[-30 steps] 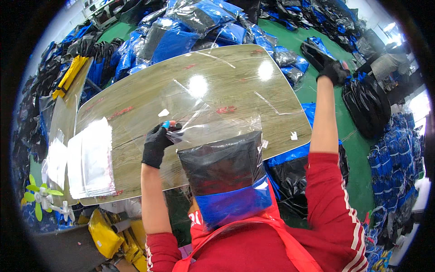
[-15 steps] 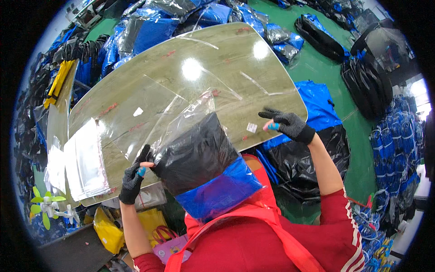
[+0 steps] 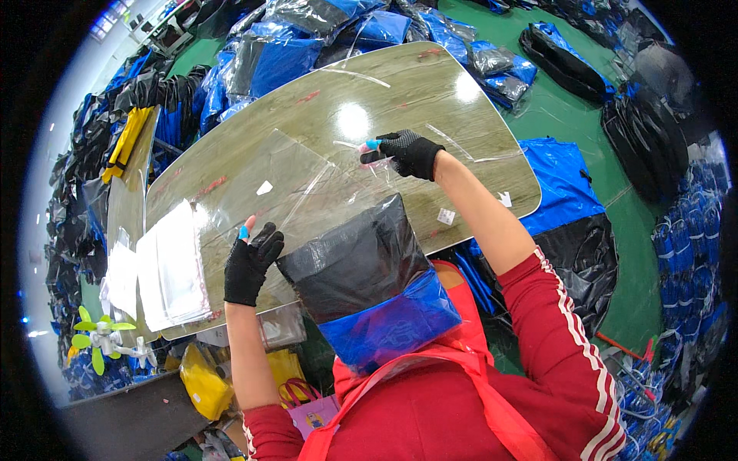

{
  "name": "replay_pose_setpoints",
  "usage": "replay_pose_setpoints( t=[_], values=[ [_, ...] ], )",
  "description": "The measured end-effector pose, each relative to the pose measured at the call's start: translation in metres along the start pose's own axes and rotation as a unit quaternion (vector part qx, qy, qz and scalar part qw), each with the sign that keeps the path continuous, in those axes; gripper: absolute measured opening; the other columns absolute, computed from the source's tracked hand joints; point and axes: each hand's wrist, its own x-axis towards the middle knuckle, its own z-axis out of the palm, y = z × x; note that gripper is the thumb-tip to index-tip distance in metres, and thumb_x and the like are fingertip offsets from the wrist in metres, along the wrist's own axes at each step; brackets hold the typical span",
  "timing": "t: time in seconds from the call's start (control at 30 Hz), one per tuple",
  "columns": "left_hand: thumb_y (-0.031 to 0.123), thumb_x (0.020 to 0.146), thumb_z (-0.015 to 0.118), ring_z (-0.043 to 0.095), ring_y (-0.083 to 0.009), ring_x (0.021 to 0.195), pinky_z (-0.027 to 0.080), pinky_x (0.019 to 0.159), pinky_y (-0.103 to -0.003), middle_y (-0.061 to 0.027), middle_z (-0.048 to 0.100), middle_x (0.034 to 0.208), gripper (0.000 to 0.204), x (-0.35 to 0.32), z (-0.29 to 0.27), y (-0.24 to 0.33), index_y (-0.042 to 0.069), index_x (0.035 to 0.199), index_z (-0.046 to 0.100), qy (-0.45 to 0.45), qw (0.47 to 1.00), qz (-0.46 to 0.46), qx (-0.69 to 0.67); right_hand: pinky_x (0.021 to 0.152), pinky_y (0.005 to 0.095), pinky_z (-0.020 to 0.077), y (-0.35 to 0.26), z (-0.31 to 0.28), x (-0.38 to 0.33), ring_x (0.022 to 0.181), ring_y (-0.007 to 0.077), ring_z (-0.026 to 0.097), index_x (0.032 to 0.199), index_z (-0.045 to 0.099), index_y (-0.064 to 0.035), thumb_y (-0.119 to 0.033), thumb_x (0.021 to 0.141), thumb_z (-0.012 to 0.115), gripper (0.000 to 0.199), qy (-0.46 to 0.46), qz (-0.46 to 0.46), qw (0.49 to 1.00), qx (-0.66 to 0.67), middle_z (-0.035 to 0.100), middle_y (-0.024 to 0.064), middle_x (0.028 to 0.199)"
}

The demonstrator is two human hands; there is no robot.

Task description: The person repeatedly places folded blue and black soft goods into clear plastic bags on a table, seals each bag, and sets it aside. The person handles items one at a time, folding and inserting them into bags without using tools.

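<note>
A flat clear plastic bag [image 3: 388, 265] holds a folded black and blue item and lies tilted across the table's near edge, against my red apron. Its clear end extends over the table above the black part. My left hand [image 3: 254, 265], in a black glove with bare, blue-taped fingertip, is open beside the bag's left corner. Reaching over the clear end, my right hand [image 3: 406, 154] has its fingers pinched together, blue tape on one. A thin pale strip shows at those fingertips; what they hold is too small to make out.
The wood-patterned table [image 3: 415, 84] carries a stack of clear bags [image 3: 173, 269] at left, a clear sheet [image 3: 269, 165] and small white labels [image 3: 446, 216]. Blue-black packed bundles [image 3: 284, 61] lie beyond it. A large blue-black bag [image 3: 569, 230] stands at right, a green fan [image 3: 100, 338] at left.
My right hand has moved left from the table's right side to above the bag's clear end. The left hand has come off the bag's corner and opened. The raised clear flap now lies lower.
</note>
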Motion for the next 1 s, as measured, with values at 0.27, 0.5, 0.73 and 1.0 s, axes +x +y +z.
replay_pose_setpoints(
  t=[0.27, 0.5, 0.73, 1.0],
  values=[
    [0.038, 0.092, 0.056, 0.040, -0.0354, 0.130, 0.029, 0.110, -0.049, -0.0233, 0.036, 0.143, 0.045, -0.040, -0.004, -0.014, 0.003, 0.121, 0.052, -0.052, 0.988, 0.131, 0.064, 0.096, 0.0303, 0.0425, -0.008, -0.014, -0.089, 0.099, 0.0155, 0.061, 0.107, 0.063, 0.0007, -0.028, 0.097, 0.051, 0.033, 0.018, -0.168, 0.954, -0.246, 0.066, 0.0103, 0.112],
    [0.032, 0.096, 0.050, 0.049, -0.0373, 0.122, 0.038, 0.106, -0.047, -0.0245, 0.040, 0.140, 0.052, -0.029, -0.001, -0.022, 0.002, 0.136, 0.038, -0.032, 0.990, 0.113, -0.073, 0.056, 0.0257, 0.0491, 0.007, -0.016, -0.069, 0.067, 0.0134, 0.060, 0.120, 0.055, -0.0021, -0.035, 0.078, 0.075, 0.057, 0.063, -0.105, 0.981, -0.152, 0.064, 0.0070, 0.091],
    [0.027, 0.098, 0.047, 0.049, -0.0368, 0.122, 0.039, 0.106, -0.045, -0.0262, 0.042, 0.137, 0.055, -0.019, 0.007, -0.014, 0.004, 0.143, 0.026, 0.006, 0.980, 0.045, -0.192, 0.050, 0.0257, 0.0464, -0.004, 0.007, -0.002, 0.079, 0.0179, 0.067, 0.111, 0.062, -0.0029, -0.029, 0.090, 0.062, 0.034, -0.039, -0.022, 0.986, 0.158, 0.066, 0.0049, 0.091],
    [0.027, 0.097, 0.048, 0.048, -0.0366, 0.123, 0.039, 0.107, -0.043, -0.0266, 0.041, 0.137, 0.055, -0.017, -0.006, -0.027, 0.003, 0.142, 0.028, -0.002, 0.986, 0.062, -0.152, 0.043, 0.0224, 0.0386, -0.007, 0.006, -0.014, 0.048, 0.0094, 0.051, 0.114, 0.058, -0.0069, -0.032, 0.089, 0.062, 0.036, 0.080, 0.005, 0.990, -0.120, 0.066, 0.0053, 0.090]
  ],
)
